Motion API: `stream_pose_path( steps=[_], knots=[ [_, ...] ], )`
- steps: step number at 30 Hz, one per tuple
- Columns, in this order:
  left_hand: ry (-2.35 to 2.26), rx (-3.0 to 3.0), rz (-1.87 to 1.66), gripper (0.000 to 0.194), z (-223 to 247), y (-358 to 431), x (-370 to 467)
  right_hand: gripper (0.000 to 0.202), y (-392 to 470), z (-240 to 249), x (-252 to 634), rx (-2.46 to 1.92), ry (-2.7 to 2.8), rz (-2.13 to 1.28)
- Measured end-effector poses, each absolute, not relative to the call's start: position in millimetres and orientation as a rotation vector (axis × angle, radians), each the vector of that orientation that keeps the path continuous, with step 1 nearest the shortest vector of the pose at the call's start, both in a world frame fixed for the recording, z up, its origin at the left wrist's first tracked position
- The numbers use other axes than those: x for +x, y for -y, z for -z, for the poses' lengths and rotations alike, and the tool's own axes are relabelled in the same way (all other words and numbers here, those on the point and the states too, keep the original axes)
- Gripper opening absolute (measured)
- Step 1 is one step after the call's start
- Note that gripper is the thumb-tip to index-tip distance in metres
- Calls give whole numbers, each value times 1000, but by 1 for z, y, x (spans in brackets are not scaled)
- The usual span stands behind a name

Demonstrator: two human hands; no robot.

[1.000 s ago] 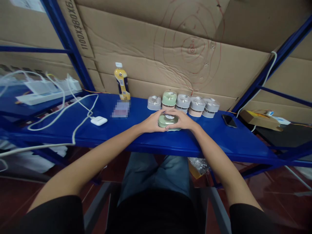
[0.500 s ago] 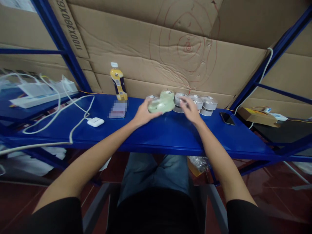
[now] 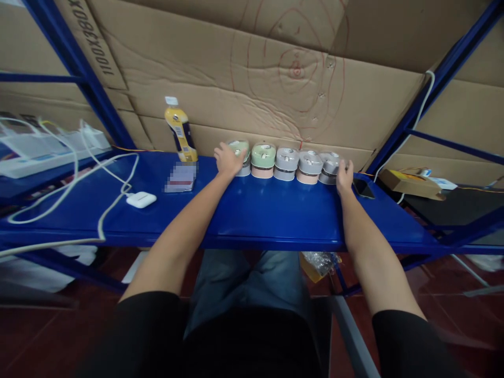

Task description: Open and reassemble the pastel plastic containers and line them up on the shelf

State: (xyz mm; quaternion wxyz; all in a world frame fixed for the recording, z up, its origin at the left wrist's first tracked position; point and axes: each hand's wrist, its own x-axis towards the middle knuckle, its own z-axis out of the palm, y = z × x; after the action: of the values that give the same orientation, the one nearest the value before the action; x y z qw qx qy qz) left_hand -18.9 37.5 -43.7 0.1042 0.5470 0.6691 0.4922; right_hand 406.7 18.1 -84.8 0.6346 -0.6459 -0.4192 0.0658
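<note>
Several small rounded boxes with clear-topped lids stand two high in a side-by-side row at the back of the blue shelf. My left hand rests with fingers spread against the row's left end, partly covering a green box. Beside it, another green box sits on a pink one. Grey boxes top the other stacks, some with darker or pink boxes below. At the right end, my right hand touches the side of the last grey box, its fingers slightly apart.
Left of the row stand a yellow drink bottle and a blurred-out flat item. A white earphone case lies among white cables. A phone is right of my right hand. Cardboard backs the blue shelf.
The green boxes, blurred together by my left hand before, now top the two leftmost stacks. My left hand has shifted to the row's left end, my right hand from mid-row to its right end.
</note>
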Motion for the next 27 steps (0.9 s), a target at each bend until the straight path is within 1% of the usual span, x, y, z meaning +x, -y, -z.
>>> stream_pose_path(
  steps=[4,8,12,16,19,24,27],
  knots=[
    [-1869,1689,-1480,62,48,-43,-31,88,-24,88,413,-1386,963,-271],
    [-1823,1706,-1425,51,47,-46,-45,88,-22,88,413,-1272,1111,-332],
    [-1837,1678,-1466,47,47,-47,-55,93,-19,86,409,-1306,1143,-346],
    [-1871,1597,-1506,44,47,-50,-70,98,-17,83,401,-1286,1170,-441],
    [-1867,1564,-1519,42,46,-52,-88,97,-16,81,392,-1280,1240,-507],
    [-1920,1523,-1529,39,44,-49,-117,92,-18,80,372,-1260,1443,-460],
    [-1979,1490,-1530,38,43,-45,-126,98,-20,79,360,-1342,1484,-407]
  ],
)
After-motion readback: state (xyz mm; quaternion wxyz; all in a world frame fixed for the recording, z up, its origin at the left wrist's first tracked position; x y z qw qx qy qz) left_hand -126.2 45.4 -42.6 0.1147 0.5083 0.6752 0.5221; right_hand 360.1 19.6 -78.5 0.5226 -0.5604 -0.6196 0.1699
